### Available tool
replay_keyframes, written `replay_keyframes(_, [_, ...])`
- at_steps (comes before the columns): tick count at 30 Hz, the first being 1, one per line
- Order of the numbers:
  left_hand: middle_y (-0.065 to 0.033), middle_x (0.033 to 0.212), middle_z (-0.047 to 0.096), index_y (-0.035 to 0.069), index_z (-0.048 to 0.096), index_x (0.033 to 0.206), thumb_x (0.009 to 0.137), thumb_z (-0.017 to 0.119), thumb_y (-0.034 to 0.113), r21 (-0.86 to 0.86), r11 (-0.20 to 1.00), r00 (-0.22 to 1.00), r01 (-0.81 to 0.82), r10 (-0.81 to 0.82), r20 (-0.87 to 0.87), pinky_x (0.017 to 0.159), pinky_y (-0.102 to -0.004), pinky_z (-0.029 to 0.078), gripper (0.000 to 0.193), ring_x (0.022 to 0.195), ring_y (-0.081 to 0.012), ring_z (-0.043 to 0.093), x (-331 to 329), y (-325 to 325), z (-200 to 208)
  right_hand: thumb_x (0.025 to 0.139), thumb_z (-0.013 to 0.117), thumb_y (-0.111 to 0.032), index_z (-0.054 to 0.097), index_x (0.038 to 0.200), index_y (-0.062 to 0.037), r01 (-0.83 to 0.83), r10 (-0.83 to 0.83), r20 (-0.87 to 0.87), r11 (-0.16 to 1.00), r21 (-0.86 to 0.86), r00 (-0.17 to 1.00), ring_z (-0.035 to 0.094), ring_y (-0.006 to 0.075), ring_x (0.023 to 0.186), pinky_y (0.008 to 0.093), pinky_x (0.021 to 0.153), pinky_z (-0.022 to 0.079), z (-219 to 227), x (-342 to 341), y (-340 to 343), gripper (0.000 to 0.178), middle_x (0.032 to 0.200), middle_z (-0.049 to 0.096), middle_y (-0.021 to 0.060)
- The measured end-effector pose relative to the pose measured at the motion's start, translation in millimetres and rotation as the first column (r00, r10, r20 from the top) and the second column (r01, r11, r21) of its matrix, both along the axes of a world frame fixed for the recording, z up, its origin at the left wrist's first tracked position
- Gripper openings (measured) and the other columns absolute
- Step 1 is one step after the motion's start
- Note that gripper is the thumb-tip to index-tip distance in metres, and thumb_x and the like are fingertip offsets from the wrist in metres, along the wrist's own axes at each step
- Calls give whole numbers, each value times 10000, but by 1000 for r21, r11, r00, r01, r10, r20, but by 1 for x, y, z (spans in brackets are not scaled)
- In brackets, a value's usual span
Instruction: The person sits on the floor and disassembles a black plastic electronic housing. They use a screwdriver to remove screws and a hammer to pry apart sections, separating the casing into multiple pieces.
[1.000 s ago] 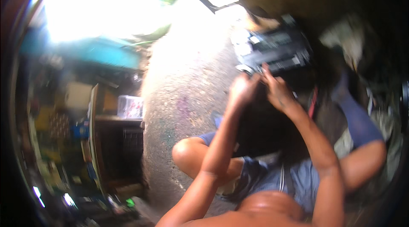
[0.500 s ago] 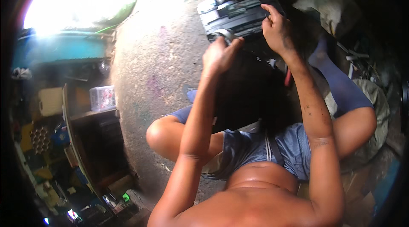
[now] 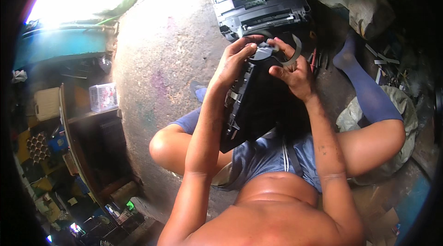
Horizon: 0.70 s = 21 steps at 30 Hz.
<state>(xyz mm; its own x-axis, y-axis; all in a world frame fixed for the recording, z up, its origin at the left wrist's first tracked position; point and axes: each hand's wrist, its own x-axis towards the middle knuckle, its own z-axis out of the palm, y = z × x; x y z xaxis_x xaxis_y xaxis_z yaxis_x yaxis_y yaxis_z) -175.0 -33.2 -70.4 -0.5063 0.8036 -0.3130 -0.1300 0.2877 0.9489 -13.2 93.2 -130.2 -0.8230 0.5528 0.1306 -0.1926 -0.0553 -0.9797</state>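
Note:
A flat grey ribbon cable [image 3: 296, 47] loops up beside a bunched, pale grey part [image 3: 264, 52], which looks like its folded end. My left hand [image 3: 234, 60] pinches that part between thumb and fingers. On the other side, my right hand [image 3: 299, 76] has its thumb held apart from the fingers, whose tips reach the cable; I cannot tell whether they grip it. Below both hands a large black panel [image 3: 265, 107] with a slotted edge rests tilted on my lap. Just beyond lies a black machine housing [image 3: 263, 8], resembling an opened printer's frame.
A pale sack [image 3: 360, 8] lies at the far right, another sack [image 3: 401, 107] under my right leg. White scraps [image 3: 386, 59] and a red-handled tool [image 3: 314, 60] are on the floor. A wooden cabinet [image 3: 99, 116] with a white basket [image 3: 103, 97] stands left.
Both hands have drawn back from the black housing toward me, my right hand coming away from its right side. The grey cable is now over the panel, which tilts more on my lap.

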Motion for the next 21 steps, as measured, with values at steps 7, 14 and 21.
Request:
replay_keyframes(7, [-34, 1070, 670, 62, 595, 1380, 959, 756, 256, 4, 1000, 979, 23, -23, 205, 792, -266, 522, 491, 979, -116, 635, 52, 36, -14, 999, 591, -239, 700, 1119, 14, 326, -322, 53, 931, -162, 945, 601, 226, 1218, 348, 1054, 451, 17, 31, 13, 301, 1311, 666, 194])
replay_keyframes(14, [-121, 1131, 699, 0, 584, 1387, 952, 764, 356, 21, 995, 994, 93, -91, -63, 791, -300, 547, 590, 993, -161, 668, 55, 54, -24, 1029, 560, -234, 671, 1105, 24, 211, -195, 87, 944, -255, 977, 677, 160, 1013, 287, 935, 517, 14, 42, 43, 291, 1220, 718, 168])
replay_keyframes(21, [-214, 1493, 472, 111, 332, 1589, 892, 808, 397, 93, 987, 988, 129, -119, -101, 1099, -483, 443, 891, 1378, -329, 474, 76, 19, -24, 1039, 527, -313, 624, 1113, 6, 243, -234, 67, 933, -267, 970, 675, 189, 1057, 323, 958, 525, 7, 46, 44, 341, 1259, 698, 189])
